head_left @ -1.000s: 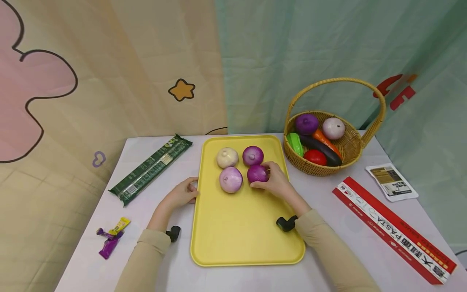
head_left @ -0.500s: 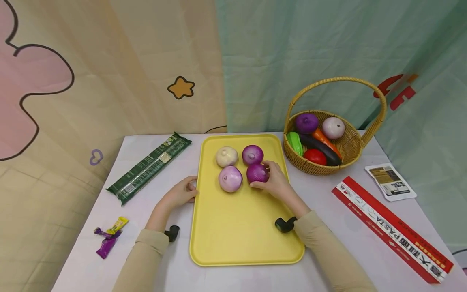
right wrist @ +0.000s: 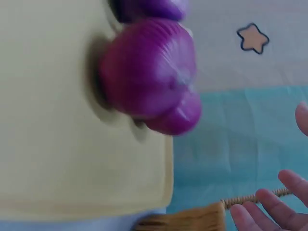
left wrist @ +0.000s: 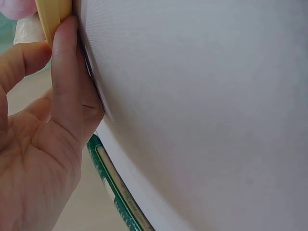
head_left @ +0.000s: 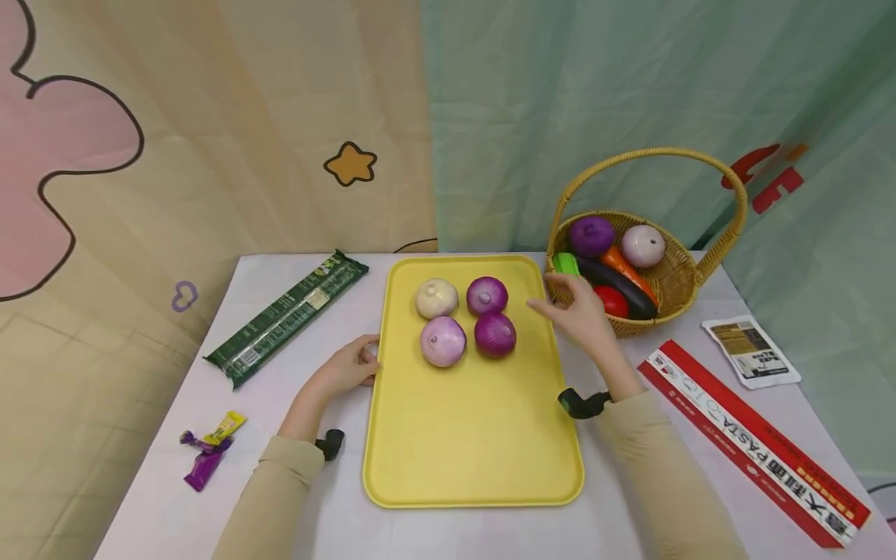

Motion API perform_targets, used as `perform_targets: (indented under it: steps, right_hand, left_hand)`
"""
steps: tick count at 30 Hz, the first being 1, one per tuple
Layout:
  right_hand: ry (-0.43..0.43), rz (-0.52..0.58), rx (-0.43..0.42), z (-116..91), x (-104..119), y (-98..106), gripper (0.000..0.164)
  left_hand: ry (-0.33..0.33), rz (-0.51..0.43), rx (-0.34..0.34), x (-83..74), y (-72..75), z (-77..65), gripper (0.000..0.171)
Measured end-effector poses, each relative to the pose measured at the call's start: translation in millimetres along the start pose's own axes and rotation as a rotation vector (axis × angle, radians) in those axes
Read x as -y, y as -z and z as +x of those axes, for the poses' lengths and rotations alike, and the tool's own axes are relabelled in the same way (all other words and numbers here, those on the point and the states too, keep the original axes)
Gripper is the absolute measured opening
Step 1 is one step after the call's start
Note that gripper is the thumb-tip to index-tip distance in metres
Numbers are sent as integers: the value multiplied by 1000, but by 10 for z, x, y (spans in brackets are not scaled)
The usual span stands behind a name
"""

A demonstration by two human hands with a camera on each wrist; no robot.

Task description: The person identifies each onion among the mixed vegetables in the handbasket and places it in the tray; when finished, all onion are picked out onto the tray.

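On the yellow tray [head_left: 476,435] sit a white onion [head_left: 437,299], a pale purple onion [head_left: 443,341] and two darker purple onions, the nearer purple onion [head_left: 495,335] standing just in front of the farther purple onion [head_left: 487,296]. My left hand [head_left: 345,369] holds the tray's left rim, thumb and fingers on either side of it in the left wrist view. Above the tray's right edge hovers my right hand [head_left: 582,317], fingers spread and holding nothing. It partly covers the wicker basket [head_left: 679,268] behind it.
In the basket lie a purple onion [head_left: 592,236], a white onion [head_left: 642,246], a carrot [head_left: 625,264], an eggplant [head_left: 626,289], a tomato [head_left: 613,302] and a green vegetable [head_left: 565,264]. A pasta box [head_left: 756,443] and pouch [head_left: 752,351] lie right; a green packet [head_left: 290,315] and candies [head_left: 210,451] left.
My right hand has let go of the nearer purple onion, which stays on the tray, and has moved right toward the basket. The left hand keeps its place at the rim.
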State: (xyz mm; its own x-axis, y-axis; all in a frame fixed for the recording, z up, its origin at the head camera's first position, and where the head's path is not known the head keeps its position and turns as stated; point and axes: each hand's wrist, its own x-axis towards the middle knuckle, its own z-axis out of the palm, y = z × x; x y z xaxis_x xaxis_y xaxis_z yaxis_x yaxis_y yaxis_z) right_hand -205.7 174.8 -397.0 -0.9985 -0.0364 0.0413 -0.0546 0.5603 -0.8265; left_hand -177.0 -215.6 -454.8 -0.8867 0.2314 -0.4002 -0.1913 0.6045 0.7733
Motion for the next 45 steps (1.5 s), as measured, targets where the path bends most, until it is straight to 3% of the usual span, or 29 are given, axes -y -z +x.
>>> perform_targets:
  steps: [4, 8, 16, 22, 27, 32, 36, 45]
  right_hand:
    - [-26, 57, -111, 273, -6, 371, 69]
    - [-113, 98, -184, 593, -88, 624, 78]
    - [-308, 247, -132, 984, -290, 687, 94]
    - [-373, 328, -101, 1083, -422, 601, 98]
    - [-388, 252, -122, 1152, -429, 572, 97]
    - [-439, 180, -201, 1186, -390, 518, 87]
    - [-417, 232, -227, 1178, -389, 473, 86]
    - [-401, 426, -190, 1077, -285, 533, 90]
  left_hand:
    - [4, 1, -2, -5, 24, 2, 58]
    - [-5, -11, -2, -4, 29, 6, 58]
    - [-36, -40, 16, 23, -21, -8, 58]
    - [-13, -52, 22, 55, -58, -17, 58]
    - [1, -60, 1, 39, -47, -13, 57]
    - [-8, -49, -2, 11, -34, -13, 57]
    - [-13, -44, -1, 14, -45, -17, 57]
    - [-15, -23, -4, 26, -21, -4, 57]
